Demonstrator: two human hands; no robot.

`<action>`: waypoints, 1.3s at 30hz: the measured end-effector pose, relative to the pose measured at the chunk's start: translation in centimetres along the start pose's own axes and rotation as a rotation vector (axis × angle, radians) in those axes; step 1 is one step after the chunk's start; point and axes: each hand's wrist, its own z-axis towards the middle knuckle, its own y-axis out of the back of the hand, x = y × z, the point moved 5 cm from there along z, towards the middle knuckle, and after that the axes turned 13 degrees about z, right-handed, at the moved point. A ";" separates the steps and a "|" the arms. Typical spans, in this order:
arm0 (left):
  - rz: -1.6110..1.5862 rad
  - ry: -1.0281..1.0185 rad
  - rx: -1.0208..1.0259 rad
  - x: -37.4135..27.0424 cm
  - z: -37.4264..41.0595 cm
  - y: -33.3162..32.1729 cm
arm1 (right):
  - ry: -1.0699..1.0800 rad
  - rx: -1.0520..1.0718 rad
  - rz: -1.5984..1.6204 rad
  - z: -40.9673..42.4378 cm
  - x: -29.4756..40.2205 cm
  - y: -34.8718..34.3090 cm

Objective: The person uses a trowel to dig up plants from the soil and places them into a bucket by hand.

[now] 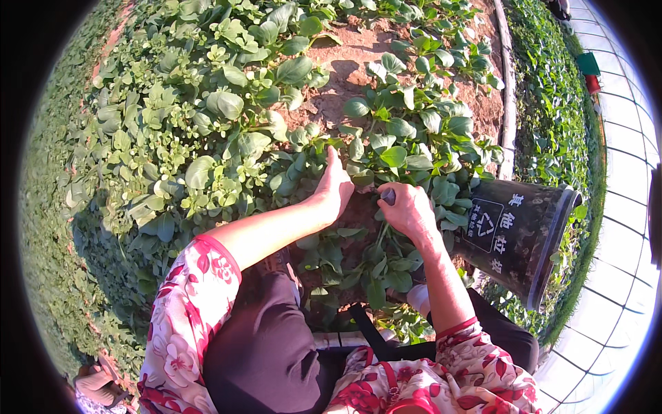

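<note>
My right hand [409, 211] is closed around the handle of a hand tool [388, 195], whose rounded grey end shows beside the thumb. The tool's working end is mostly hidden low among the leaves between the hands. My left hand [335, 187] reaches into the leafy greens [316, 150] with its thumb pointing up and away. Its other fingers are turned from view, so I cannot tell whether they grip a stem. Broad-leaved green plants [406, 132] grow just beyond my right hand. More leafy greens [380, 266] are in the shade between my hands and my knees.
A black plastic bin [517, 238] bearing writing and a recycling symbol lies tilted at my right. A pale border strip [507, 77] edges the reddish soil [351, 52]. Farther right are a grass verge, a tiled path [620, 207], and green and red objects [589, 72].
</note>
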 end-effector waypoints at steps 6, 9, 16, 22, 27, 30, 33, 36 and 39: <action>0.083 0.157 -0.093 -2.7 -4.6 -0.6 | -0.076 -0.001 0.026 -0.4 -0.1 0.9; -0.021 0.221 -0.145 -3.3 -5.4 -1.0 | -0.132 -0.021 0.103 -0.5 -0.5 1.0; -0.584 0.230 0.009 -2.0 -2.9 -1.5 | -0.112 -0.059 0.165 -0.7 -0.5 -0.5; -0.827 0.279 -0.332 3.5 2.7 -3.3 | -0.142 -0.099 0.100 -1.2 -0.2 -2.1; -0.805 0.211 -0.061 2.1 6.7 -5.6 | -0.158 -0.087 0.100 -1.4 -0.1 -3.1; -0.681 0.203 -0.133 1.8 7.3 -5.3 | -0.215 -0.096 0.108 -1.5 -0.2 -4.0; -0.576 0.224 -0.083 1.7 7.4 -5.5 | -0.196 -0.068 0.115 -0.9 0.3 -6.1; -0.666 0.294 -0.020 1.8 7.3 -6.2 | -0.167 -0.071 0.121 0.1 0.8 -7.7; -0.764 0.345 0.031 1.8 7.1 -6.9 | -0.222 -0.042 0.074 0.5 0.3 -7.7</action>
